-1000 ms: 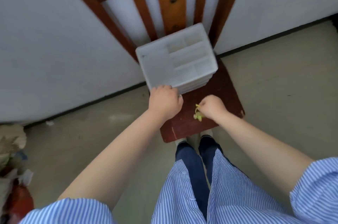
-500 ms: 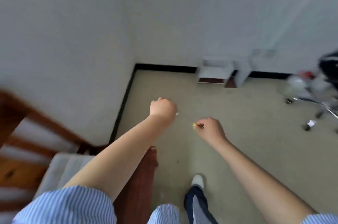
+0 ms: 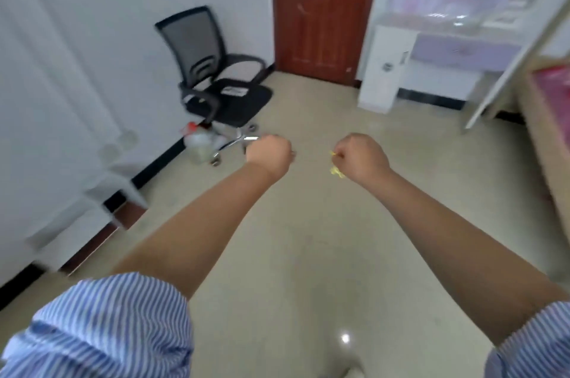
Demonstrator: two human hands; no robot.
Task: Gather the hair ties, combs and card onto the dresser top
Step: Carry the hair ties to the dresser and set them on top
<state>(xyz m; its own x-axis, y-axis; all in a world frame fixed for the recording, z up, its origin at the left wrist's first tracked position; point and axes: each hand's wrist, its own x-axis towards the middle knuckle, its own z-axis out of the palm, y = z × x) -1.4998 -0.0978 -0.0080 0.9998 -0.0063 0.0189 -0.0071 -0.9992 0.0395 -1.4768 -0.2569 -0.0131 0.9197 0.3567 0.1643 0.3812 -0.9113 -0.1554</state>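
Note:
My right hand [image 3: 361,158] is closed on a yellow-green hair tie [image 3: 336,171], and bits of it stick out on the hand's left side. My left hand [image 3: 270,155] is a closed fist at the same height, and whatever may be inside it is hidden. Both hands are held out over the bare floor. A white and lilac dresser [image 3: 385,69] stands far ahead at the upper right, next to the door. Its top [image 3: 431,21] is blurred. A flat pale item [image 3: 235,91] lies on the seat of the office chair.
A black mesh office chair [image 3: 197,47] on wheels stands ahead on the left by the wall, with a plastic jug [image 3: 197,143] on the floor beside it. A brown door [image 3: 324,7] is straight ahead. A bed edge [image 3: 552,137] runs along the right. A blurred white stool [image 3: 101,186] is at the left.
The view has swung away from the wooden chair and white organizer toward the room with the door and dresser. Both hands stay closed, the right still holding the hair tie.

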